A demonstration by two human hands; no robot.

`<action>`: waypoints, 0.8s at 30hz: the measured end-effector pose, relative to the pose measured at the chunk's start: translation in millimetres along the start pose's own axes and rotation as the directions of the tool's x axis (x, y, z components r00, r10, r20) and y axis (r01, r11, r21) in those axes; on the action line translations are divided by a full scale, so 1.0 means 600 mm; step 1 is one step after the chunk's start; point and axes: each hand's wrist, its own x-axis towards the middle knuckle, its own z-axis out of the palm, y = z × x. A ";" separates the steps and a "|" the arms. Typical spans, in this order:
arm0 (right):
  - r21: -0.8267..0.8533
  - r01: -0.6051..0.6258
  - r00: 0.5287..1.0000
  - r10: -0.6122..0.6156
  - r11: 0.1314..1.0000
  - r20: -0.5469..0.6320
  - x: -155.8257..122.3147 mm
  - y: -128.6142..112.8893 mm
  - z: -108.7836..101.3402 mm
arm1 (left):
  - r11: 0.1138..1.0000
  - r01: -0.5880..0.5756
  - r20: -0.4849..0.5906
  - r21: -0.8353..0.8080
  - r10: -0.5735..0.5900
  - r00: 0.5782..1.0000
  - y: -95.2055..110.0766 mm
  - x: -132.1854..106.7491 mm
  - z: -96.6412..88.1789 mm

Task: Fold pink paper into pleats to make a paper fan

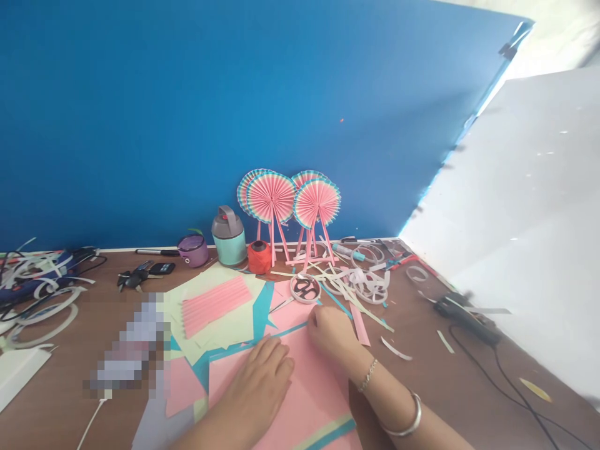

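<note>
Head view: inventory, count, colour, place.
Paper sheets: several, pink, blue, pale green, centre
Pleated paper: one, pink, on sheets
Paper fans: four, pink, blue edges, back centre
Flask: one, mint, grey, beside fans
Cup: one, purple, beside flask
Spool: one, red, beside flask
Scissors: one, black handles, before fans
Strips: many, mostly pale, centre right
Tube: one, blue, back
Pen: one, black, left
Keys: several, dark, left
Device: one, black, right
Cables: several, black, white, both sides
Clutter: several, mixed, far left
Blurred patch: one, purplish, left
Panels: two, blue behind, white right
Table: one, brown, underneath
Bracelets: two, silver, right arm
Left hand: one, flat on paper
Right hand: one, curled, on paper
</note>
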 end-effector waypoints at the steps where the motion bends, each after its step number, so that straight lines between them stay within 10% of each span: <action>1: -0.001 0.007 1.000 -0.007 1.000 0.004 0.001 0.002 0.000 | 1.000 0.004 0.002 0.007 -0.004 1.000 0.000 0.000 0.002; 8: 0.068 0.068 0.997 -0.070 0.995 0.032 0.006 0.023 -0.002 | 0.999 -0.016 0.006 0.044 0.015 1.000 -0.003 -0.001 0.020; 17: 0.085 -0.034 0.973 0.052 0.996 -0.225 0.019 0.042 -0.013 | 0.999 -0.006 -0.030 0.045 0.007 1.000 -0.006 -0.006 0.045; 24: 0.026 0.143 0.957 -0.131 0.989 -0.257 0.044 0.069 -0.018 | 0.999 -0.018 -0.054 0.026 0.019 0.998 -0.005 -0.005 0.025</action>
